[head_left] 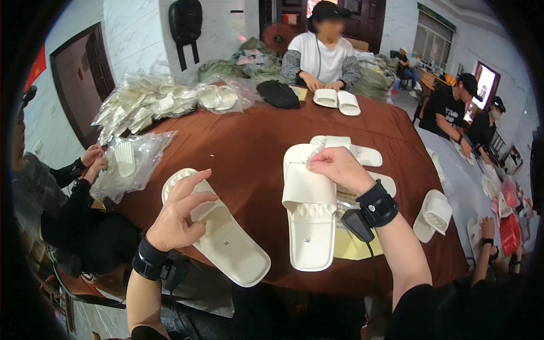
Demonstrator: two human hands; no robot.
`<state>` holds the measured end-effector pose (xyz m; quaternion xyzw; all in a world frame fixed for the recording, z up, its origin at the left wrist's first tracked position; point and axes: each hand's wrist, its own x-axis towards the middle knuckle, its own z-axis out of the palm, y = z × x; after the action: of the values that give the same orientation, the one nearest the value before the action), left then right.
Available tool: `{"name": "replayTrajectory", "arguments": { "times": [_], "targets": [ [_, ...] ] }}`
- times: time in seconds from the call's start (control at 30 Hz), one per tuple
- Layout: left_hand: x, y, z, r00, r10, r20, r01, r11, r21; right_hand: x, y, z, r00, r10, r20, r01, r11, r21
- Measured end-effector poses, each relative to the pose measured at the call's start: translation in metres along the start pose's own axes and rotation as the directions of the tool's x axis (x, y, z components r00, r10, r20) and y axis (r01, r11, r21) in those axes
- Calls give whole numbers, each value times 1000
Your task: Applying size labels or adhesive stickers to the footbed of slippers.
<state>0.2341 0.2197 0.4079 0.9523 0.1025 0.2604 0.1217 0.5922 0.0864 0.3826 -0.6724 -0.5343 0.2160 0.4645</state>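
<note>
A cream slide slipper (232, 241) lies at a slant in front of me, toe pointing away. My left hand (180, 218) is over its strap end, fingers apart and curved. To its right, another cream slipper (309, 192) lies nearly straight, sole and strap facing up. My right hand (340, 167) is at the toe-side edge of that strap, thumb and fingers pressed together. Whatever is between those fingertips is too small or hidden to make out. Black bands with small devices circle both my wrists.
More cream slippers (368, 156) lie beyond my right hand, and a stacked pair (433, 215) is at right. Yellow paper (357, 245) sits beneath my right wrist. Bagged slippers (147, 102) are heaped far left. One person handles a bag (147, 161); another touches a slipper pair (337, 101).
</note>
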Motion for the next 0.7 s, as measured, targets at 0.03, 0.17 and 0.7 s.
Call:
{"name": "replayTrajectory", "arguments": {
  "times": [0.03,0.17,0.7],
  "targets": [
    [5,4,4,999,39,20,-39,999,-7,-1,-1,-1,999,-43,22,44,998,-45],
    [30,13,22,981,161,110,-148,982,-121,0,6,8,996,-34,88,43,994,-102],
    [13,35,89,997,46,62,-32,977,-209,-70,3,45,986,-72,150,60,995,80]
  ]
}}
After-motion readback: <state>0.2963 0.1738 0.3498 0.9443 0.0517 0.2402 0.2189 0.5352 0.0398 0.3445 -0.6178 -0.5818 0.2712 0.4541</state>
